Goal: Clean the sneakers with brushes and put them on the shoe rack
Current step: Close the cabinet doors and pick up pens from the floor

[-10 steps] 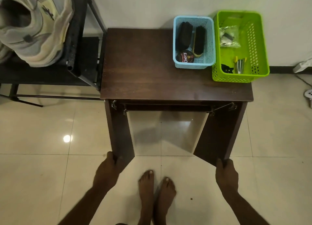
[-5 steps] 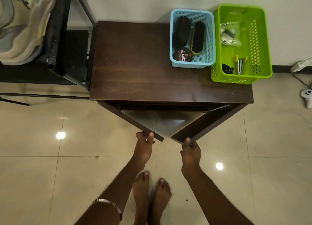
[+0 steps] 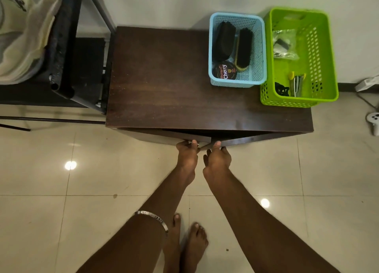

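Both hands, left [image 3: 187,152] and right [image 3: 217,156], pinch the two doors under the worktop [image 3: 164,78], nearly shut, so I think brushing comes next: fetch a sneaker [image 3: 22,37] from the rack [image 3: 65,47] beside the worktop and brushes [image 3: 243,47] from the blue basket [image 3: 259,47] on it.

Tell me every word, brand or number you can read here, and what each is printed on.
"Cherry": on the lid of the round dark polish tin in the light blue plastic basket.
Engraved letters on the silver metal bangle: too small and turned to read.
Nothing else legible.
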